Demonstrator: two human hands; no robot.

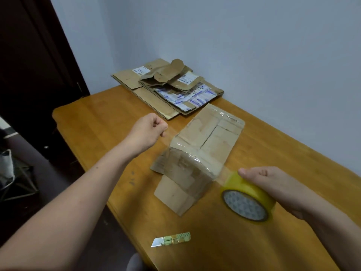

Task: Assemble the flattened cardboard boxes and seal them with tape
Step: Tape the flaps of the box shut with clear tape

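**Item 1. Cardboard box** (pixel 203 151). The piece in work and the reference point for this entry. It lies mid-desk with its flap seams facing up and glossy film already over several faces. How squarely it stands cannot be told.

**Item 2. Tape strip** (pixel 224 173). Clear, and drawn taut across and above the box from near right to far left. It is probably held clear of the cardboard so that it can be aimed before it sticks.

**Item 3. Left hand** (pixel 149 130). Just left of the box, raised. Its grip is pinched on the strip's free end, acting as the anchor.

**Item 4. Right hand** (pixel 273 184). Near right of the box, with its grip wrapped over the yellow tape roll (pixel 248 200). The thumb lies near where the strip leaves the roll, seemingly to keep tension.

**Item 5. Flattened boxes** (pixel 168 89). A stack beyond the box at the wall end, labels showing. These await assembly.

**Item 6. Utility knife** (pixel 172 239). In front of the box near the desk edge, blade out, within reach for cutting the strip.

**Item 7. Desk** (pixel 109 118). Wooden, and carries all of the above.

**Status.** Judged as sealing under way on this box, with the strip not yet pressed down.
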